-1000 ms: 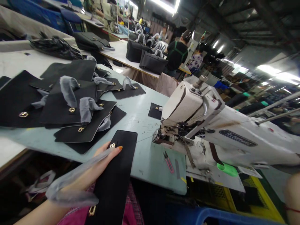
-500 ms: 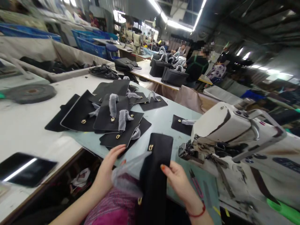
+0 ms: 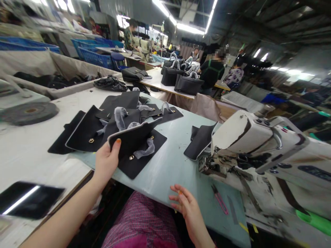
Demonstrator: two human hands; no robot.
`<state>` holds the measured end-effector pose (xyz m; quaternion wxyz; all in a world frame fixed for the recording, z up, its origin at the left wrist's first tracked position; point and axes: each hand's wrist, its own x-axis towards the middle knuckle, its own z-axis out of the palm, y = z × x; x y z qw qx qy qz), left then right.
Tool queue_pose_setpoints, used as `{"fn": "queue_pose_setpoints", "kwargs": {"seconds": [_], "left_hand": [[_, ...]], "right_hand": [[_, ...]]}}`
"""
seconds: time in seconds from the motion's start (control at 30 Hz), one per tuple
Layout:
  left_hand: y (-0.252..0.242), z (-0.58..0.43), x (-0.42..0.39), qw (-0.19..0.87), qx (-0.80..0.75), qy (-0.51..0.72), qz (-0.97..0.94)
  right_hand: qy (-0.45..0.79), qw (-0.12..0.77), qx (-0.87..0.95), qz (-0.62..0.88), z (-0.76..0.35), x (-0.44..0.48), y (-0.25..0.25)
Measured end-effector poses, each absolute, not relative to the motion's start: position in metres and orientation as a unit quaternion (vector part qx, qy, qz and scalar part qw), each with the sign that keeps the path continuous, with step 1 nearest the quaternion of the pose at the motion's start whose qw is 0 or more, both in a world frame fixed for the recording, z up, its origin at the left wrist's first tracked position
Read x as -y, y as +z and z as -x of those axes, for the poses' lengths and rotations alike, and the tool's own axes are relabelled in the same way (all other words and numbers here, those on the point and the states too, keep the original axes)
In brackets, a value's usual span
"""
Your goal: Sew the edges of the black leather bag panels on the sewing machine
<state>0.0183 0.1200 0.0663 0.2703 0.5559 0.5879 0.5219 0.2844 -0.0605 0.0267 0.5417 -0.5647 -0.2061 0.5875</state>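
Left hand (image 3: 107,160): It pinches the edge of a black piece (image 3: 131,136), with the thumb on the near side.
Right hand (image 3: 187,205): It holds nothing. Its fingers are loose and a bit bent, near the edge of the blue-green table (image 3: 165,165).
Black piece: It is tipped up at the left pile, above a flat piece (image 3: 139,167) with a wrapped handle (image 3: 148,150).
Left pile (image 3: 86,129): Many flat pieces lie here. Some have gold buckles and handles, so that part looks done on those.
By the machine: Fewer black pieces (image 3: 201,139) lie just beside the sewing machine (image 3: 232,127).
Far bags (image 3: 190,85): These have full shapes; the flat pieces do not yet.
How far: Maybe part way. I cannot see the stitches, so I cannot tell which pieces are finished.
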Motion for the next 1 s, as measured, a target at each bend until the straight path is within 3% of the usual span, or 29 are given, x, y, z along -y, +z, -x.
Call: {"fn": "queue_pose_setpoints", "kwargs": {"seconds": [0.13, 0.2, 0.27, 0.4, 0.47, 0.6, 0.73, 0.83, 0.93, 1.0], "left_hand": [[0.114, -0.021, -0.097, 0.436, -0.467, 0.686, -0.349], [0.125, -0.021, -0.084, 0.502, -0.449, 0.685, -0.277], [0.129, -0.021, -0.068, 0.574, -0.48, 0.629, -0.213], [0.134, -0.027, -0.032, 0.698, -0.534, 0.468, -0.096], [0.139, -0.032, -0.017, 0.733, -0.542, 0.405, -0.063], [0.144, -0.037, -0.007, 0.746, -0.492, 0.427, -0.135], [0.121, -0.034, 0.0, 0.628, -0.43, 0.54, -0.359], [0.09, -0.039, 0.018, 0.665, -0.473, 0.442, -0.373], [0.07, -0.052, 0.036, 0.77, -0.482, 0.314, -0.276], [0.068, -0.063, 0.038, 0.775, -0.508, 0.282, -0.248]], "right_hand": [[0.557, 0.528, 0.251, 0.59, -0.292, 0.072, 0.007], [0.49, 0.527, 0.329, 0.611, -0.288, 0.069, 0.003], [0.323, 0.52, 0.452, 0.649, -0.281, 0.065, 0.007], [-0.127, 0.461, 0.609, 0.633, -0.271, 0.061, 0.038], [-0.195, 0.449, 0.637, 0.596, -0.274, 0.059, 0.058], [0.054, 0.436, 0.722, 0.535, -0.285, 0.058, 0.082], [0.291, 0.529, 0.523, 0.602, -0.281, 0.063, 0.088], [0.415, 0.585, 0.406, 0.566, -0.274, 0.065, 0.093], [0.544, 0.592, 0.335, 0.492, -0.272, 0.064, 0.096], [0.595, 0.593, 0.288, 0.459, -0.274, 0.063, 0.097]]}}
